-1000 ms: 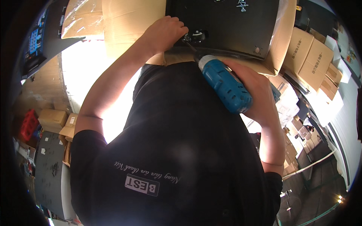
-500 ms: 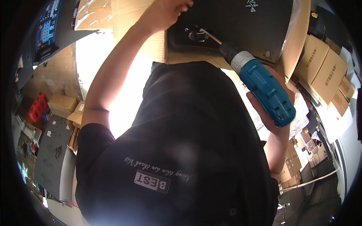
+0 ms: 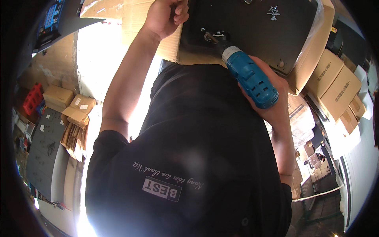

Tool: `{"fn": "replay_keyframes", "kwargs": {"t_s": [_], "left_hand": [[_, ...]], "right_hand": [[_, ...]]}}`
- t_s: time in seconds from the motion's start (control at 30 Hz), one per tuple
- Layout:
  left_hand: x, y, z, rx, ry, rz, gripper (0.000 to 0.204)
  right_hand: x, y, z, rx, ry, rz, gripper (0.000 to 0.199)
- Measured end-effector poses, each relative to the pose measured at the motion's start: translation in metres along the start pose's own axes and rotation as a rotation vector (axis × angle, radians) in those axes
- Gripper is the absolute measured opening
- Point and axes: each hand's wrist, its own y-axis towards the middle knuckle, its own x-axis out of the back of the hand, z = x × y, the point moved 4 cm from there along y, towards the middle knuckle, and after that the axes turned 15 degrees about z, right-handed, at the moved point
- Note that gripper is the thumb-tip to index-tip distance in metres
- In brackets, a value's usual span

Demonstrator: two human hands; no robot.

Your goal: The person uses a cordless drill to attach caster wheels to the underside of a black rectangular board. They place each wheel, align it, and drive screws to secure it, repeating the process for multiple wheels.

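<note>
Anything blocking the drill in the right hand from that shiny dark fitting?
Nothing visible: the drill in the right hand points at the fitting, contact unclear. The left hand and loose screws are off to either side.

Passage open above the dark panel (image 3: pixel 246 31), between the drill (image 3: pixel 252 77) and the loose screws (image 3: pixel 273 14) on the far side. Drill, gripped in the right hand (image 3: pixel 281 86), blocks the near-right approach to the black fitting (image 3: pixel 224 34). Raised cardboard flap (image 3: pixel 310 63) walls off the right. Left hand (image 3: pixel 164 19) crowds the panel's left edge; wearer's torso (image 3: pixel 197 130) closes the near side.
</note>
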Motion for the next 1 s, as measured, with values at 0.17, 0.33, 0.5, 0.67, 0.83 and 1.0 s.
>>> {"fn": "replay_keyframes", "kwargs": {"t_s": [0.17, 0.33, 0.5, 0.67, 0.83, 1.0], "left_hand": [[0.001, -0.009, 0.008, 0.056, 0.041, -0.068, 0.02], [0.002, -0.009, 0.005, 0.133, 0.241, -0.115, 0.019], [0.008, -0.009, 0.007, 0.086, 0.487, -0.065, 0.021], [-0.002, 0.0, 0.007, 0.095, 0.736, -0.028, 0.022], [-0.011, 0.001, -0.003, 0.112, 0.834, 0.004, 0.023], [-0.012, -0.001, -0.005, 0.169, 0.906, 0.001, 0.025]], "right_hand": [[0.0, 0.001, 0.0, -0.018, -0.019, -0.009, 0.057], [-0.002, 0.005, 0.003, -0.055, 0.01, -0.01, 0.057], [0.002, 0.017, 0.018, -0.035, -0.042, 0.071, 0.057], [0.01, 0.034, 0.044, -0.074, -0.258, 0.188, 0.055], [0.015, 0.034, 0.042, -0.048, -0.25, 0.175, 0.052], [0.013, 0.03, 0.039, -0.048, -0.218, 0.152, 0.05]]}}
